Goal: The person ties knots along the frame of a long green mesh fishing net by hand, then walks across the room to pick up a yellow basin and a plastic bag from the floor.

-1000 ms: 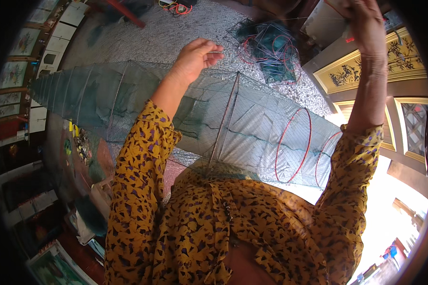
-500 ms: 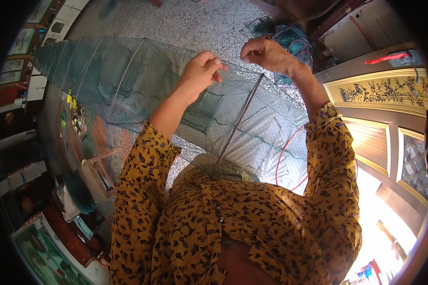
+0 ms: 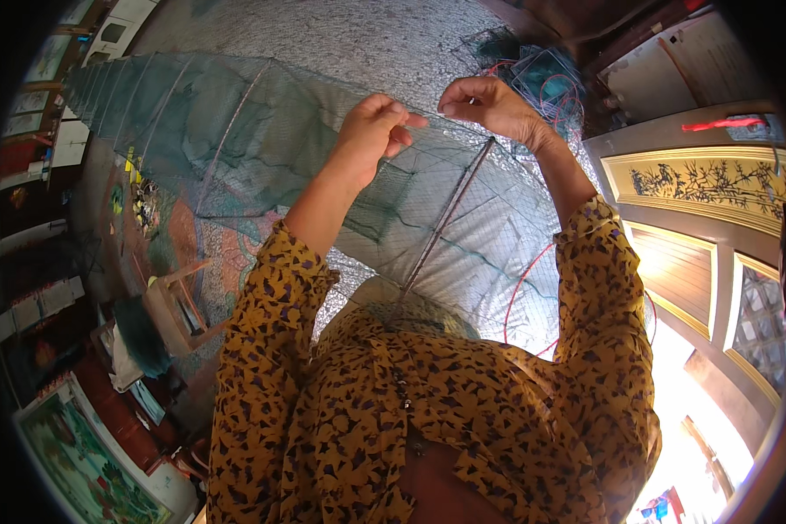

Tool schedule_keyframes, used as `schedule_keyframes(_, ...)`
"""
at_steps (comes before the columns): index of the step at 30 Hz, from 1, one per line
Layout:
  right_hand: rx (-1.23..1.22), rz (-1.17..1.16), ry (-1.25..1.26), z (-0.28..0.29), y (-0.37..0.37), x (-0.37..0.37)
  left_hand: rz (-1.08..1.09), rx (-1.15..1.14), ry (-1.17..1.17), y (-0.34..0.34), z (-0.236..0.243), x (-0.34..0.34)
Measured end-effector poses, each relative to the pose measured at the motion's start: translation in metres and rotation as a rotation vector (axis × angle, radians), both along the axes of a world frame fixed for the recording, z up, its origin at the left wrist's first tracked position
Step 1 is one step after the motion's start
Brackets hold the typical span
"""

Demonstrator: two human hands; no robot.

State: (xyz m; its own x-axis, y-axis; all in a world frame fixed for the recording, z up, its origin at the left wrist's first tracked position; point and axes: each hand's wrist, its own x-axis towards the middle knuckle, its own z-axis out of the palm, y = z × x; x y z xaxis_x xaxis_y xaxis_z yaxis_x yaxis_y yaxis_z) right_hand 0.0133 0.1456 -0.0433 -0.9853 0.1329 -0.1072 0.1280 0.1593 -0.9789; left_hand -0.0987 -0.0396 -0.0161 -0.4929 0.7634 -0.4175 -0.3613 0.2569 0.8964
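Note:
A long green mesh net trap (image 3: 323, 188) stretches from the far left to my lap, spread over several thin rods. My left hand (image 3: 371, 140) is at its far edge, with fingers curled together on the mesh and one fingertip pointing right. To the right, my right hand (image 3: 493, 109) is raised just beyond the net's edge. Its thumb and forefinger are pinched together, and whatever they hold is too fine to make out. A dark rod (image 3: 450, 214) of the trap's frame runs from below my right hand down toward my lap.
A bundle of dark green netting with red cord (image 3: 546, 83) lies on the speckled floor (image 3: 323, 31) at the far right. A small wooden stool (image 3: 179, 306) stands at the left. Gold-framed panels (image 3: 703, 179) line the right side. A red cord (image 3: 524, 284) curves near my right sleeve.
The view has shifted slightly. My right hand is still pinched and my left hand remains at the net's edge, its fingers a little nearer the right hand.

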Motion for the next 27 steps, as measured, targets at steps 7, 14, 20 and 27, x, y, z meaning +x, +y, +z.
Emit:
schedule_keyframes(7,0.159,-0.024,-0.052,0.004,0.019,0.011,-0.018,-0.061,0.083,0.002,0.012,0.009)
schedule_keyframes(14,0.032,0.063,-0.034,0.002,0.013,0.014,-0.073,-0.064,0.176,0.004,0.011,0.015)
schedule_keyframes(20,-0.288,0.051,0.127,0.007,-0.011,0.001,0.007,-0.045,0.016,0.002,0.008,0.009)
schedule_keyframes(27,0.358,-0.025,0.331,0.018,-0.027,-0.006,0.053,-0.08,0.048,0.002,0.01,0.008)
